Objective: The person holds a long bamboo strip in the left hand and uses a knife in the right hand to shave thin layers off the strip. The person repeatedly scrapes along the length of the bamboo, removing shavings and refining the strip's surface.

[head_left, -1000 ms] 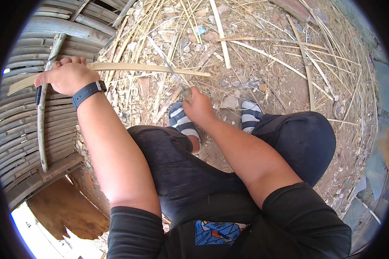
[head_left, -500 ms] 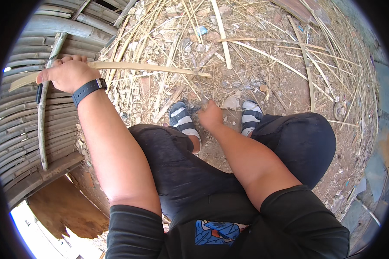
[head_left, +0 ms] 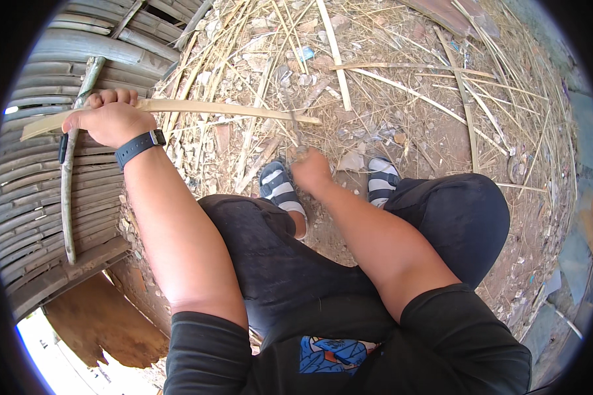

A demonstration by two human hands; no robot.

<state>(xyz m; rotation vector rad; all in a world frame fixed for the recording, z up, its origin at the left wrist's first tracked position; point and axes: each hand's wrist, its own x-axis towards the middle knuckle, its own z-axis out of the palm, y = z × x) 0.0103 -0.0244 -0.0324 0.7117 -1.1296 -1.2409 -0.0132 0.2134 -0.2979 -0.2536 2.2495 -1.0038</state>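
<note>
My left hand (head_left: pixel 115 122), with a dark band on the wrist, is closed round a pale flat bamboo strip (head_left: pixel 217 109). One short end sticks out to the left of the fist, and the long end reaches right, above the littered ground. In front of my left sandal, my right hand (head_left: pixel 311 172) grips the handle of a knife (head_left: pixel 292 115). Its narrow, dull blade points away from me and crosses the strip near its right end. The blade blends into the litter, so its tip is hard to make out.
A bamboo slat wall (head_left: pixel 33 171) with an upright pole (head_left: pixel 69 191) stands at the left. Split bamboo strips (head_left: pixel 336 56) and straw cover the stony ground. My sandalled feet (head_left: pixel 383 179) stand apart below my bent knees. A reddish-brown board (head_left: pixel 451 16) lies at the far right.
My right hand has shifted slightly left, and the knife blade now shows against the strip's right end. My left hand and the strip have moved slightly right and down.
</note>
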